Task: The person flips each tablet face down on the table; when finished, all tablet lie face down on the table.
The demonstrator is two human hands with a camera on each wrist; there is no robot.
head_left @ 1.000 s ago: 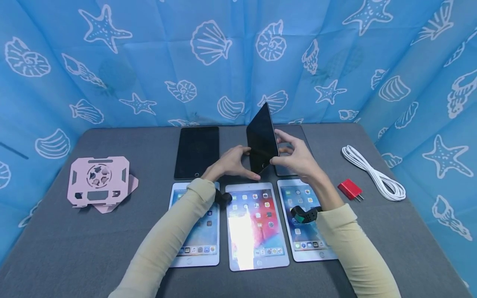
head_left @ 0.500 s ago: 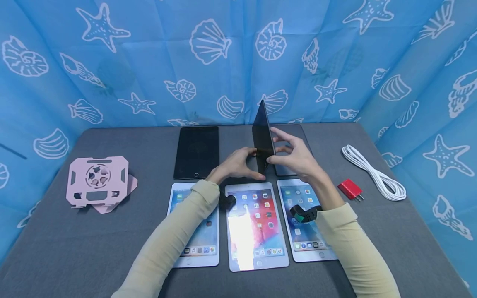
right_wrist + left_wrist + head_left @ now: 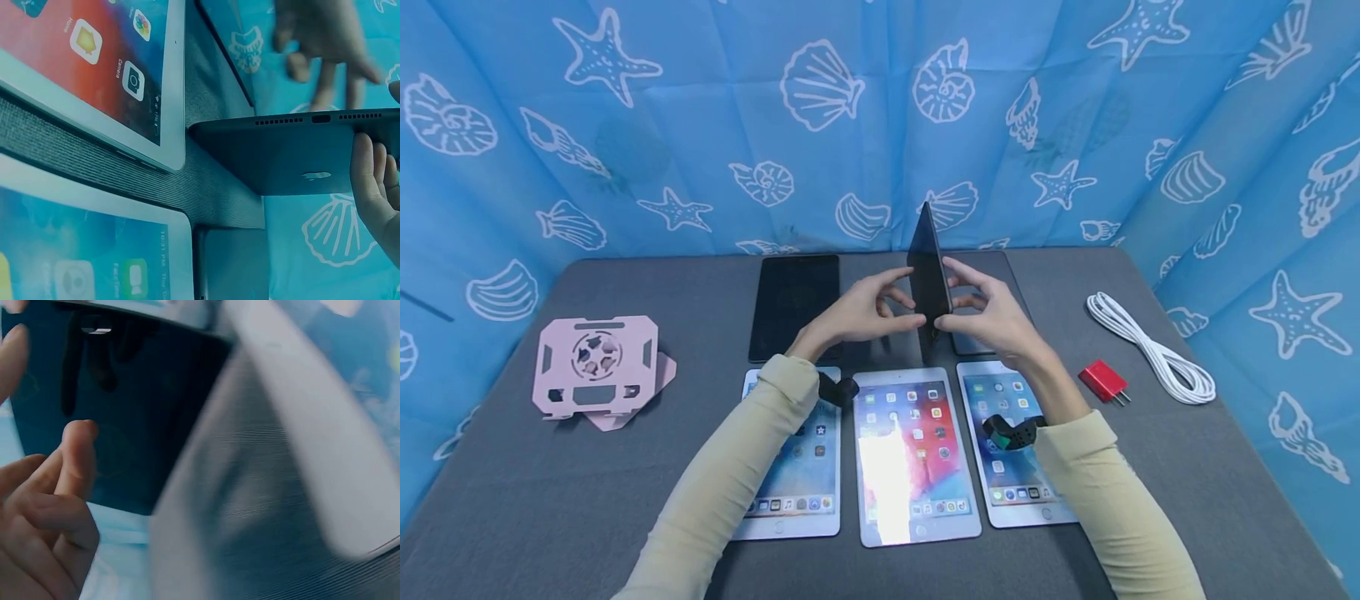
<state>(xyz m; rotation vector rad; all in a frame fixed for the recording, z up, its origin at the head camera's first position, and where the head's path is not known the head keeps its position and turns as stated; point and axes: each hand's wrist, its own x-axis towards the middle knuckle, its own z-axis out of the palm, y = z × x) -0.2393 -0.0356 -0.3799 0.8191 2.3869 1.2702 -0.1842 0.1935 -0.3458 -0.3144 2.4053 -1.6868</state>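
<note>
In the head view a black tablet (image 3: 927,265) stands up nearly edge-on, its dark screen turned left. My right hand (image 3: 996,321) grips its right side, thumb at the near edge and fingers on the back. The right wrist view shows those fingers against the grey tablet back (image 3: 281,159), below an edge with a charging port. My left hand (image 3: 868,310) hovers on the screen side, thumb and fingers spread. In the left wrist view its fingers (image 3: 78,453) are bent in front of the dark screen; in the right wrist view that hand is blurred and apart from the tablet.
Another black tablet (image 3: 795,302) lies flat at back left, and a grey one (image 3: 1000,271) lies behind my right hand. In front are three lit white tablets, one central (image 3: 951,500). A pink stand (image 3: 640,350), red plug adapter (image 3: 1103,380) and white cable (image 3: 1150,350) flank them.
The tablet has turned from showing its screen to nearly edge-on and shifted slightly right. My left hand has come up from its lower part and spread beside the screen. My right hand keeps its grip.
</note>
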